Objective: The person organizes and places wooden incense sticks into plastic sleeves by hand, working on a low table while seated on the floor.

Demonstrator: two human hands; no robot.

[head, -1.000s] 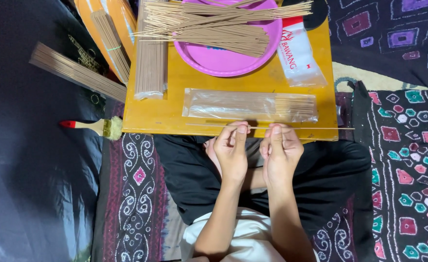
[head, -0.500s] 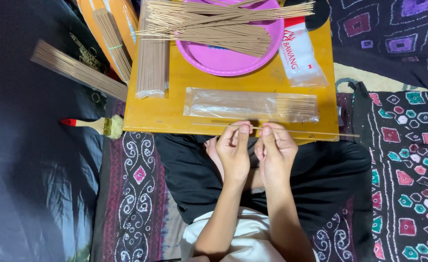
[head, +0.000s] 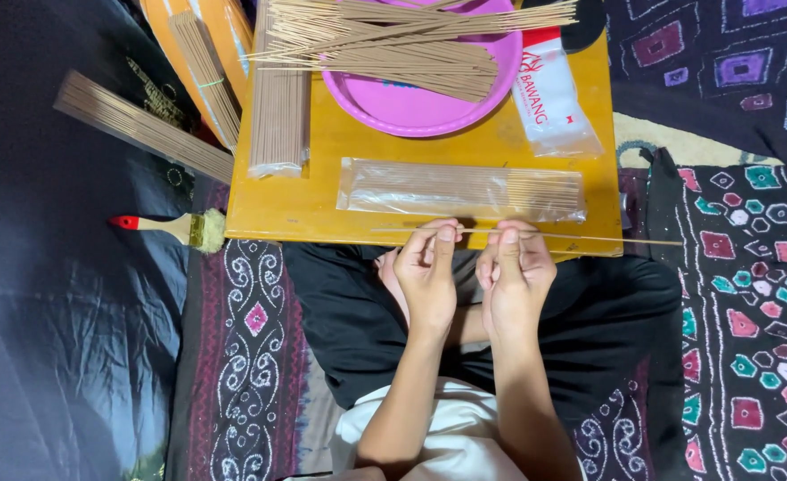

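Seated person, seen from above, both hands at the near edge of a yellow tabletop [head: 322, 191]. The left hand [head: 427, 272] and the right hand [head: 514, 276] sit side by side, just apart, each with fingers pinched together on one thin stick [head: 590, 235]. The stick lies level along the near edge of the tabletop, passing through both hands and reaching well out to the right, past the corner. The exact fingertip contact is hard to make out, but the stick appears clamped between thumb and fingers of each hand.

Just beyond the hands lies a clear sleeve [head: 460, 189] of sticks, flat on the tabletop and parallel to the held stick. Farther back stands a pink plate [head: 411, 107], loaded with a loose heap of sticks [head: 393, 40] that overhangs its rim. To the right of the plate lies a white packet [head: 549, 102] with a red top. To the left of the plate, a wrapped bundle [head: 278, 98] lies lengthwise.

Off the tabletop on the left: a brush [head: 175, 227] with a red handle tip, touching the near corner; a long bundle [head: 139, 126] lying aslant on dark cloth; an orange tray [head: 202, 53] with another bundle.
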